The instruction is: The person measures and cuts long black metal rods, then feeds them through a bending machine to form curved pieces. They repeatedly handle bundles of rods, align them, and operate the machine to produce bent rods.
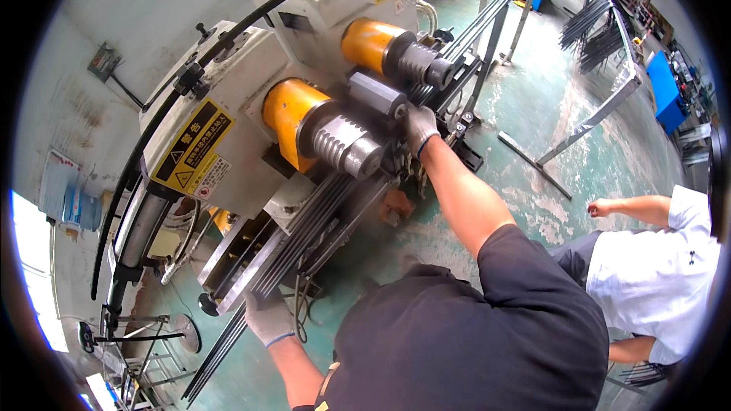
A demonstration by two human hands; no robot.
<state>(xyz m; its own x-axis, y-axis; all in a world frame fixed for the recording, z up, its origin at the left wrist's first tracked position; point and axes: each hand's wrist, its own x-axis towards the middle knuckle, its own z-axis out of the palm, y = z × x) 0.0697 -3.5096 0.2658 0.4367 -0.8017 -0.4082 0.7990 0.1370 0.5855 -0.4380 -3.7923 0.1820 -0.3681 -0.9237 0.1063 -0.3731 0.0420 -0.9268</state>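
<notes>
Lower left, the left hand [269, 318] grasps rods [289, 251]; upper centre, the right hand [420, 129] meets the block [375, 95], its grip impossible to tell.

Lighting: bright overall; white pane [36, 274] at left edge, overexposed, with blue-violet fringing. Floor [525, 183]: pale sheen, right of centre. Ribbed metal shafts [346, 144]: small highlights, centre. Rods [293, 251]: dark, shaded, left of lower centre. Focus: hazy softness around centre; far clutter at upper right indistinct. Distortion: strong fisheye bending toward rim; corners black, circular vignette.
</notes>
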